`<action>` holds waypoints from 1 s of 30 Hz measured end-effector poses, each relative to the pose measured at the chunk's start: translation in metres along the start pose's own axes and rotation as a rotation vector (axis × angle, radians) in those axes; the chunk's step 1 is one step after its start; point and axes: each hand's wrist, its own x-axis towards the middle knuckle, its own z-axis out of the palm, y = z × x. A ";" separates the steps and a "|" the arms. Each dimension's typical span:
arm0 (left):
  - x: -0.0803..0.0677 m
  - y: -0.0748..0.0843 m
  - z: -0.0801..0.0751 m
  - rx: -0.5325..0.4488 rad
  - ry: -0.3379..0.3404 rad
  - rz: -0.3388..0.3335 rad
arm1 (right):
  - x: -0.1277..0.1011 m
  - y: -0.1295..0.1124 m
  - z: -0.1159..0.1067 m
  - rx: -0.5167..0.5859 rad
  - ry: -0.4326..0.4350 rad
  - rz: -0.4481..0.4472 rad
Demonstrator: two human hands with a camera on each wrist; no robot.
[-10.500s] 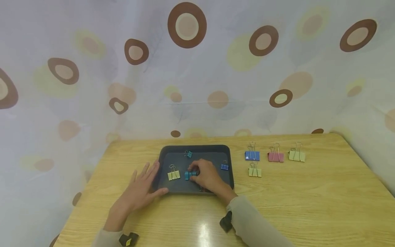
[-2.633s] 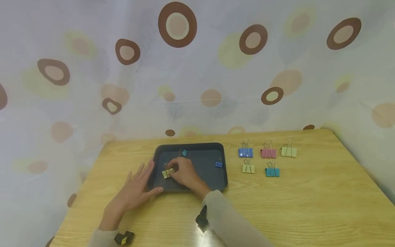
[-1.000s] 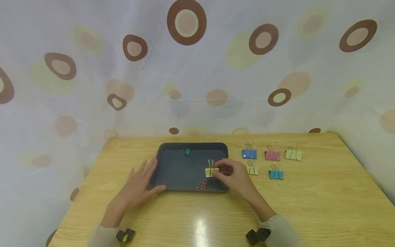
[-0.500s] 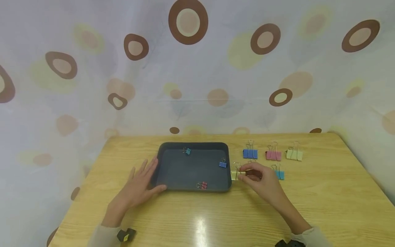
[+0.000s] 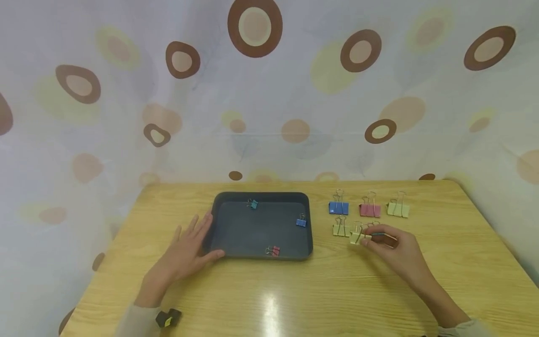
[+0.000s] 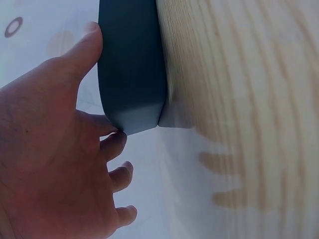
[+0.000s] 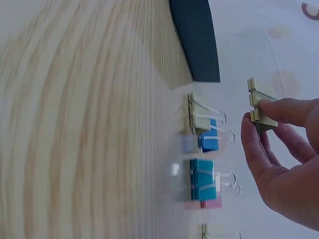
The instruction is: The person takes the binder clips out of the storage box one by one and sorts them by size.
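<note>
Wooden worktop (image 5: 294,299): my right hand (image 5: 396,252), pinching the yellow clip (image 5: 355,236), has left the tray (image 5: 261,255) toward 3 o'clock; left hand (image 5: 185,255) flat, bracing the tray.

A pale wooden table (image 5: 294,299) stands before a circle-patterned curtain (image 5: 269,93).

Yellow clip (image 7: 262,105) in right-hand (image 7: 289,164) grip

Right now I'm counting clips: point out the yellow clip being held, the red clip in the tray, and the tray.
yellow clip (image 5: 355,238), head view, its body
red clip (image 5: 275,250), head view, its body
tray (image 5: 261,195), head view, far rim
</note>
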 end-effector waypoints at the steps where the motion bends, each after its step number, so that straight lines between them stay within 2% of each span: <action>1: 0.001 0.000 0.000 0.000 -0.004 0.000 | -0.001 0.002 -0.005 -0.008 0.000 0.005; 10: 0.002 0.000 0.003 -0.016 -0.017 0.011 | -0.010 0.017 -0.043 -0.139 0.033 0.033; 17: 0.002 -0.004 0.008 -0.040 0.032 0.054 | -0.009 0.036 -0.069 -0.193 0.059 0.012; 26: -0.001 -0.008 0.006 -0.045 0.044 0.048 | 0.004 0.057 -0.097 -0.199 -0.020 0.045; 30: 0.000 -0.005 0.003 -0.036 0.022 0.027 | 0.007 0.065 -0.101 -0.213 -0.051 0.077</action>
